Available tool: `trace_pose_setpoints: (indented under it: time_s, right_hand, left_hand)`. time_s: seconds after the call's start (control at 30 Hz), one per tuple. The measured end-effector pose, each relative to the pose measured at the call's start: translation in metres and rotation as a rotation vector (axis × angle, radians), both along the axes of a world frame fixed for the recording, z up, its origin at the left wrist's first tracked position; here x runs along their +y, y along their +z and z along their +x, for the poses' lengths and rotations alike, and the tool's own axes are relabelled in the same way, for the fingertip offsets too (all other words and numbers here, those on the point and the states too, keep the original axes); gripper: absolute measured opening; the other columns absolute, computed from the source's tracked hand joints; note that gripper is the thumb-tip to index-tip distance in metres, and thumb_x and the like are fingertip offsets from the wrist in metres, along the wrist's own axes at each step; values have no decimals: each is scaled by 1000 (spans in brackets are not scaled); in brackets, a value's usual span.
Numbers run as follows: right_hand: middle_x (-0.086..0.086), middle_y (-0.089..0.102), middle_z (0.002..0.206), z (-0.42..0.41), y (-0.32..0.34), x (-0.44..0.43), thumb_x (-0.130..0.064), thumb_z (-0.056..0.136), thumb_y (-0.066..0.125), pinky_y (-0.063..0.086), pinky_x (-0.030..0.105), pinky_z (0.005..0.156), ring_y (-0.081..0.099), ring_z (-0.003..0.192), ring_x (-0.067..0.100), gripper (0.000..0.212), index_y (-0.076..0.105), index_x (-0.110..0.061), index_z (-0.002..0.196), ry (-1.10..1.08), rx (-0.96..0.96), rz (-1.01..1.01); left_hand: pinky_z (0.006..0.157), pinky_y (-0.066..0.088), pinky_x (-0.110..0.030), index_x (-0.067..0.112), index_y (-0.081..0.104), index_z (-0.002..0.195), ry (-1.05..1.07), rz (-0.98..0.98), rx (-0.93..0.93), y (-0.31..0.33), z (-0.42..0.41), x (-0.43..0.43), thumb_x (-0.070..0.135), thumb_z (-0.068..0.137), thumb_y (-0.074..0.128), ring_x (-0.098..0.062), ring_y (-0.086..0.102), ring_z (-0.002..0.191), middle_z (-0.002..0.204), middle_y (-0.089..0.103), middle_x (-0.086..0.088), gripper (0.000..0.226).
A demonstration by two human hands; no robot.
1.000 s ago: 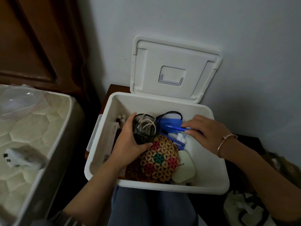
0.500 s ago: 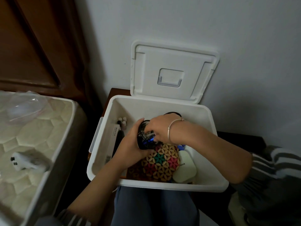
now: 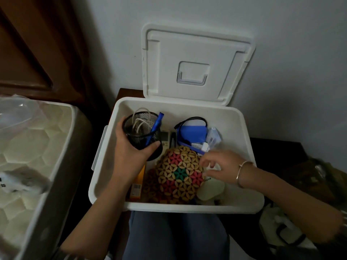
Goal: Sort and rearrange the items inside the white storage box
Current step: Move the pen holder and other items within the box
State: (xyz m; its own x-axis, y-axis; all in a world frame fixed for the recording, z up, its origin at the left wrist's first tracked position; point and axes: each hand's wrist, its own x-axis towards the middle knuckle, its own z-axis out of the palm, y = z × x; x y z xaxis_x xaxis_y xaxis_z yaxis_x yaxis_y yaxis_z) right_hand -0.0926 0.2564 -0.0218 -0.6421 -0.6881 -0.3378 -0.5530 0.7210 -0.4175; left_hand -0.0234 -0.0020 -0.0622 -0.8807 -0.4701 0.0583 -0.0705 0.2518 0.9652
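Blue pen [image 3: 155, 126] now stood sorted in the mesh pen cup [image 3: 139, 136].
Left hand [image 3: 129, 151] gripped it near the white storage box's [image 3: 187, 207] far-left corner; right hand [image 3: 219, 166] withdrew, grasp unclear.

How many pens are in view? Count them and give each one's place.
1 for certain: a blue pen leans in the black mesh cup that the left hand grips over the white storage box. A blue strip by the blue pouch may be another; more may lie hidden.
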Motion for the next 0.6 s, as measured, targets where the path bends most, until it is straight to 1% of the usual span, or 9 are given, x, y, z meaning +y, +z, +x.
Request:
trace_pose_setpoints:
  time_s: [0.07,0.13,0.17,0.23,0.27,0.33,0.43,0.53,0.6]
  right_hand:
    - [-4,58,110,1,-24,-3,-35,79,69,44,26,84,52,98,11,36,60,-20,111,189,10,134]
    - [1,54,116,-3,-43,-11,-38,76,70,41,29,85,50,104,19,48,54,-19,117,354,88,219]
    - [2,53,117,-6,-51,-15,-38,75,70,40,29,85,50,104,21,51,51,-18,118,425,119,253]
    - [5,52,116,-11,-64,-23,-36,72,72,39,32,85,50,102,23,56,46,-17,118,553,163,300]
    - [6,53,114,-13,-68,-26,-35,71,73,39,34,86,50,101,24,58,46,-15,118,609,177,309]
    - [10,58,105,-16,-75,-32,-34,70,74,43,36,81,55,94,27,56,49,-10,114,701,228,284]
    - [8,63,88,-21,-77,-40,-37,70,73,46,30,65,60,77,25,48,56,-9,105,718,352,194]
    - [7,61,93,-29,-79,-44,-44,81,63,37,31,60,58,80,25,48,49,-12,115,609,391,240]
    - [4,60,87,-30,-77,-45,-49,84,58,35,30,57,54,73,22,45,49,-14,111,528,391,296]
  left_hand:
    - [90,38,-8,35,25,143,-3,-16,-10,0,0,1,21,62,88,28,42,104,123,43,27,103]
    - [92,39,-11,35,25,142,-9,-31,-24,1,-1,2,22,62,88,17,44,111,127,45,23,103]
    - [94,40,-14,35,25,142,-9,-33,-29,1,-1,2,23,61,88,12,45,114,128,45,21,104]
    - [94,40,-13,35,25,143,-8,-35,-33,0,-1,2,23,61,88,15,45,112,127,45,24,104]
    - [92,39,-12,36,25,143,-3,-34,-36,0,-1,2,24,62,88,17,44,111,126,44,25,104]
    - [92,38,-11,37,23,144,13,-29,-45,0,0,1,25,62,88,14,42,114,129,42,24,105]
    - [99,40,-20,35,22,144,10,-47,-60,1,0,2,27,62,88,5,43,120,132,41,21,106]
    - [105,43,-32,33,22,146,-7,-55,-71,3,0,3,29,61,87,-2,45,124,133,42,19,107]
    - [106,44,-37,34,21,145,-18,-53,-77,4,0,3,29,62,87,-4,46,125,133,42,18,107]
